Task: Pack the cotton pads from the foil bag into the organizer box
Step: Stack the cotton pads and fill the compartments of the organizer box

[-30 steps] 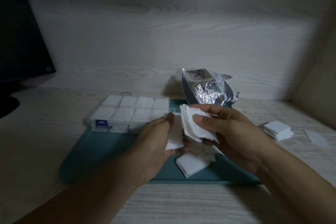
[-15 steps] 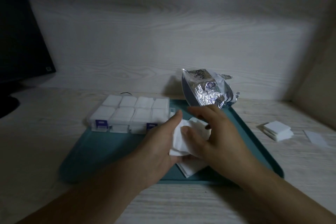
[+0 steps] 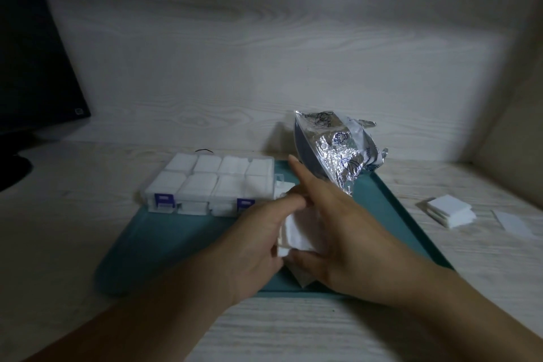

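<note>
On a pale wooden desk (image 3: 88,244) lies a teal tray (image 3: 182,232), and on its far left corner sits a clear plastic organizer box (image 3: 211,182) with its lid down and two blue latches on the near wall. The box has two rows of four compartments, and every one that shows looks filled with white cotton pads. Just right of the box, on the far right part of the tray, a crumpled foil bag (image 3: 338,153) stands with its dark mouth turned toward the left; what is inside it cannot be made out.

Over the middle of the tray both hands meet around a loose bunch of white cotton pads (image 3: 298,229). The left hand (image 3: 258,241) holds the bunch from the left, its thumb laid along the top edge. The right hand (image 3: 349,232) covers the bunch from the right with its forefinger stretched toward the foil bag and its thumb tucked under the pads, gripping them. More white pads lie on the tray beneath the hands, with a corner showing at the near edge.

Off the tray to the right, a small stack of pads (image 3: 449,210) rests on the desk, and just right of it lies a single flat white sheet (image 3: 514,222). At the far left stands a dark monitor (image 3: 32,67).
</note>
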